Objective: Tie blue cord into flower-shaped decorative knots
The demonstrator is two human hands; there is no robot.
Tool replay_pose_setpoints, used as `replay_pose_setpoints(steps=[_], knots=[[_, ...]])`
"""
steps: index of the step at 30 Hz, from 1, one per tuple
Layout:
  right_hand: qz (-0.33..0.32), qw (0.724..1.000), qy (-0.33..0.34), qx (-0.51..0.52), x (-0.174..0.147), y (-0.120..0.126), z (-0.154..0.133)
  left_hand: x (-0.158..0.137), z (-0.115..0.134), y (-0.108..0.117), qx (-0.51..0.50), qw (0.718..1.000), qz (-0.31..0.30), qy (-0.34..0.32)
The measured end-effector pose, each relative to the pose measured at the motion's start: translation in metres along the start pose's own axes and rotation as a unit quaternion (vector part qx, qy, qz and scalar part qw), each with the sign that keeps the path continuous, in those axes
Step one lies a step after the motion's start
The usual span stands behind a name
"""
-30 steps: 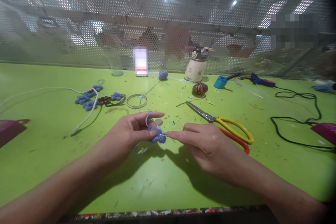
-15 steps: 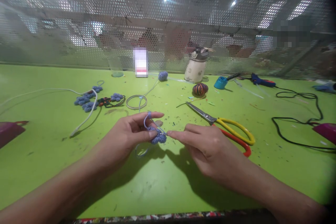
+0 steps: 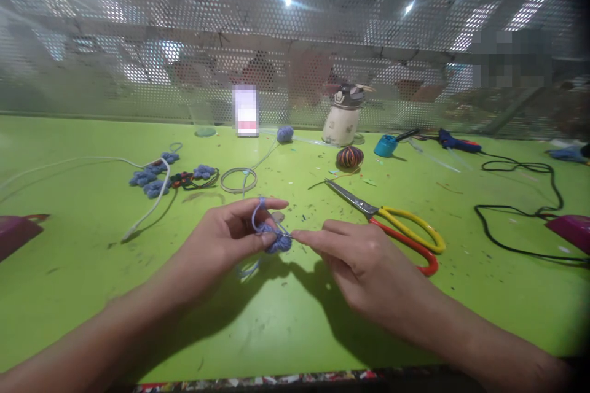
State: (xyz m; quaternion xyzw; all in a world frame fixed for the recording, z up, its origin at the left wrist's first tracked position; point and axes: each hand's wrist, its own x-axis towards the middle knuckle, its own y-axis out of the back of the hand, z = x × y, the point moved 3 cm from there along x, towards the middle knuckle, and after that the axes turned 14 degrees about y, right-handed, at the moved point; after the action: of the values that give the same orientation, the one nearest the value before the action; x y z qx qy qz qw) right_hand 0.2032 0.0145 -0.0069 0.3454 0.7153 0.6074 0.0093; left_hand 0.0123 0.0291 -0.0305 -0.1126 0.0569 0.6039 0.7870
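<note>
My left hand pinches a small blue-purple crochet piece between thumb and fingers. A strand of the same yarn loops round its outstretched index finger. My right hand is closed on a thin metal crochet hook, whose tip meets the upper right of the piece; its handle is hidden in the hand. Beyond, the yarn runs back to a blue-purple ball of yarn. Scissors with one yellow and one red handle lie open just past my right hand.
Crocheted blue flowers lie at left under a white cable. A ring, a multicoloured yarn ball, a bottle, a lit phone and a blue pot stand further back. A glue gun and black cord lie right.
Both hands hold nearly the same pose around the crochet piece. The whole view has shifted very slightly.
</note>
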Motion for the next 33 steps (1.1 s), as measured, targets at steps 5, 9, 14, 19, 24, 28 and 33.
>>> replay_pose_setpoints(steps=[5, 9, 14, 19, 24, 28, 33], knots=[[0.011, 0.999, -0.02, 0.029, -0.001, 0.0, -0.001, -0.004, 0.003, -0.001, 0.073, 0.996, 0.02, -0.043], [0.028, 0.996, -0.041, 0.077, 0.001, 0.001, -0.001, -0.006, 0.006, -0.002, 0.16, 0.98, 0.05, -0.103], [0.083, 0.959, -0.128, 0.24, 0.006, -0.001, 0.004, -0.009, 0.008, -0.003, 0.236, 0.95, 0.107, -0.175], [0.114, 0.845, -0.283, 0.439, 0.008, -0.019, 0.01, -0.015, 0.008, -0.006, 0.285, 0.913, 0.169, -0.239], [0.187, 0.776, -0.29, 0.528, 0.009, -0.033, 0.011, -0.014, 0.005, -0.012, 0.26, 0.913, 0.205, -0.238], [0.223, 0.778, -0.268, 0.523, 0.008, -0.036, 0.01, -0.002, 0.001, -0.011, 0.036, 0.988, 0.131, -0.075], [0.256, 0.871, -0.142, 0.393, 0.006, -0.026, 0.01, 0.001, 0.005, -0.013, -0.127, 0.99, 0.055, 0.021]])
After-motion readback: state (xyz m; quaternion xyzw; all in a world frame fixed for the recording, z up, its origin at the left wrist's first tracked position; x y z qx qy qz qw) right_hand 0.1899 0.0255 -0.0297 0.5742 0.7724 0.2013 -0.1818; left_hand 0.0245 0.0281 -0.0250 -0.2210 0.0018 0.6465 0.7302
